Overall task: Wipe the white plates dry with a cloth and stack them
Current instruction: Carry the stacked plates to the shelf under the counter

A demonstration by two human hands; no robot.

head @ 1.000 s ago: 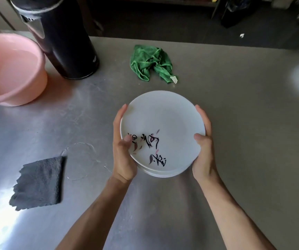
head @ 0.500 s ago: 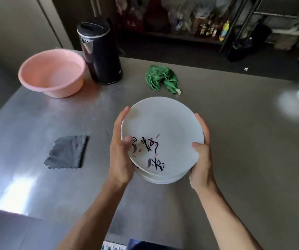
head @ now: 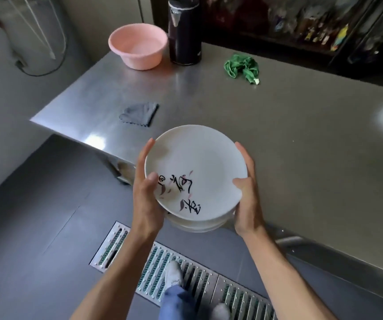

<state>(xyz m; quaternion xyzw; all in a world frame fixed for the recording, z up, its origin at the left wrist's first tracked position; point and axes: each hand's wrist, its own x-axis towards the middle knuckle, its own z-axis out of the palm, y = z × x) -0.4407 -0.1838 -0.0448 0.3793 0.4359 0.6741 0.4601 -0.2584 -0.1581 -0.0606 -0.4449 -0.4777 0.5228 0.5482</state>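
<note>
A stack of white plates point(head: 199, 158), the top one painted with black brush characters and pink petals, is held in the air over the steel table's front edge. My left hand point(head: 147, 192) grips the stack's left rim, thumb on the top plate. Gripping the right rim is my right hand point(head: 247, 192). A grey cloth point(head: 139, 113) lies flat near the table's left corner. A crumpled green cloth point(head: 242, 68) sits farther back.
The steel table point(head: 301, 146) carries a pink basin point(head: 137, 48) and a black thermos jug point(head: 184, 31) at the back left. Below are a grey floor, a metal drain grate point(head: 185, 280) and my shoes. Dark shelves of bottles stand behind.
The plate stack has come up off the table and toward me, held by both hands. The view has pulled back from the table, showing its front edge, the floor and grate.
</note>
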